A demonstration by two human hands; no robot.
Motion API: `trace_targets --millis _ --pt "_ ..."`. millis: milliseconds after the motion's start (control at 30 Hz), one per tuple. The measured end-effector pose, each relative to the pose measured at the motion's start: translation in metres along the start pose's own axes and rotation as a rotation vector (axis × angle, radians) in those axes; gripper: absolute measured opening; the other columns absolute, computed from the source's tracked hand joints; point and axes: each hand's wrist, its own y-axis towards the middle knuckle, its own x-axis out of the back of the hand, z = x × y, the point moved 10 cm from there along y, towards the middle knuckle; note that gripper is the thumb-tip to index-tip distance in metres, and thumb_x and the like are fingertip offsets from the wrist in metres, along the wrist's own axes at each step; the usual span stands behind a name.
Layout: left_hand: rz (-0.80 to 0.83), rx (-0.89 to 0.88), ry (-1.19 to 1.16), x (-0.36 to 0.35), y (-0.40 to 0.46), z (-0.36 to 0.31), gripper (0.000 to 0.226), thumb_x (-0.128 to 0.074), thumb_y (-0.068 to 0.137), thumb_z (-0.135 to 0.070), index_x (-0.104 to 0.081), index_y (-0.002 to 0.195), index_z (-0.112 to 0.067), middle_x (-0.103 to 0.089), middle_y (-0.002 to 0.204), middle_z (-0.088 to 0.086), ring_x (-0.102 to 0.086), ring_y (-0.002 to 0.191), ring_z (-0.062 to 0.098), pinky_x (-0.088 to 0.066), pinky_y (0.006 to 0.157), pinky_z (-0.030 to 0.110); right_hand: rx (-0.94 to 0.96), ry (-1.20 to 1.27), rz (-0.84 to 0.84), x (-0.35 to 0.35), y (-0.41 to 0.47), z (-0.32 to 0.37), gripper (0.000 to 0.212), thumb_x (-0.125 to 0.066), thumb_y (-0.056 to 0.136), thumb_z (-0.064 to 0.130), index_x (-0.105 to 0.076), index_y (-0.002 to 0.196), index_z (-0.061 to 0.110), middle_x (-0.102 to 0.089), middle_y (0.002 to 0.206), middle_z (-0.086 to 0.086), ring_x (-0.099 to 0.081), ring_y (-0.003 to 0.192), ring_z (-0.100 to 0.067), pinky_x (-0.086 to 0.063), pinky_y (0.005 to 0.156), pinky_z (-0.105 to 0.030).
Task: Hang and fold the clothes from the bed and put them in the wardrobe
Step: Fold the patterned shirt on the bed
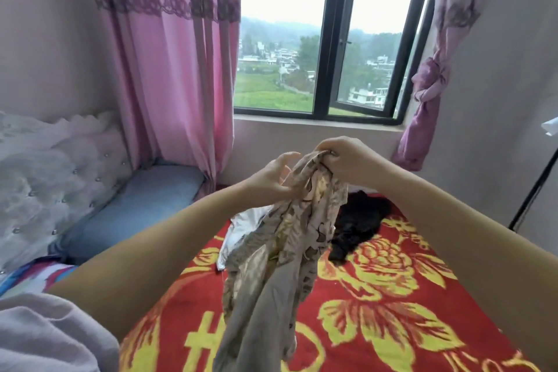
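Head view: held up over the bed (392, 326), a beige patterned garment (290, 238), bunched at the top and hanging down toward the bottom of the frame. Pinched at its upper edge by the right hand (344, 157), fingers curled tightly into the cloth. Lower and to the left, gripped along the side by the left hand (271, 178), thumb and lower fingers closed on the fabric, upper fingers loosely curved above it. Behind the garment, lying on the red blanket with yellow flowers: a crumpled white garment (241, 229) to the left, a black garment (359, 220) to the right. Large yellow shapes on the blanket, possibly characters, not legible. Beyond, a blue pillow (136, 205), pink curtains (169, 69), a dark-framed window (329, 39). No labels or brand marks readable anywhere.
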Motion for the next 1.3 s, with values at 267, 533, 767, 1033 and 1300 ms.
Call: trace_targets --millis 267,533,767,1033,1300 --pt "-0.289 0.247 0.488 0.015 -0.016 0.078 0.036 -0.036 0.097 -0.035 -0.057 0.102 -0.006 -0.06 0.103 0.022 -0.058 0.098 0.04 -0.043 0.076 0.036 -0.031 -0.012 -0.144 0.046 0.012 0.007 0.027 -0.037 0.093 0.004 -0.064 0.091 0.01 -0.057 0.076 -0.001 -0.05 0.061 -0.011 -0.035 0.044 -0.018" --pt "-0.373 0.077 1.039 0.074 -0.009 0.018 0.02 -0.035 0.098 -0.017 -0.053 0.106 -0.011 -0.055 0.099 0.011 -0.055 0.088 0.029 -0.038 0.065 0.035 -0.208 -0.565 0.048 0.028 0.0 -0.054 0.017 -0.044 0.09 0.005 -0.061 0.085 0.008 -0.057 0.07 -0.003 -0.055 0.055 -0.013 -0.039 0.041 -0.022" --pt "-0.362 0.308 0.315 0.103 -0.005 0.018 0.028 -0.041 0.088 -0.007 -0.046 0.061 -0.014 -0.046 0.053 0.001 -0.044 0.046 0.015 -0.034 0.042 0.02 -0.519 0.603 0.151 -0.015 -0.003 -0.075 0.027 -0.038 0.096 0.004 -0.063 0.085 0.004 -0.069 0.065 -0.014 -0.068 0.05 -0.023 -0.059 0.05 -0.035" --pt "-0.082 0.351 -0.406 0.082 -0.018 0.042 0.014 -0.063 0.09 -0.018 -0.063 0.088 -0.005 -0.068 0.073 0.005 -0.067 0.064 0.013 -0.058 0.063 0.024 -0.058 0.429 0.37 -0.016 0.007 -0.043 0.013 -0.075 0.076 0.029 -0.069 0.073 0.017 -0.066 0.071 0.004 -0.061 0.069 -0.01 -0.05 0.071 -0.02" --pt "-0.391 0.085 0.576 0.103 -0.025 0.01 0.029 -0.059 0.094 -0.029 -0.06 0.071 -0.012 -0.061 0.068 0.002 -0.054 0.058 0.013 -0.038 0.05 0.019 -0.073 -0.075 -0.167 0.019 0.02 -0.055 0.019 -0.07 0.084 0.028 -0.064 0.07 0.017 -0.064 0.067 0.002 -0.052 0.055 -0.008 -0.039 0.046 -0.023"
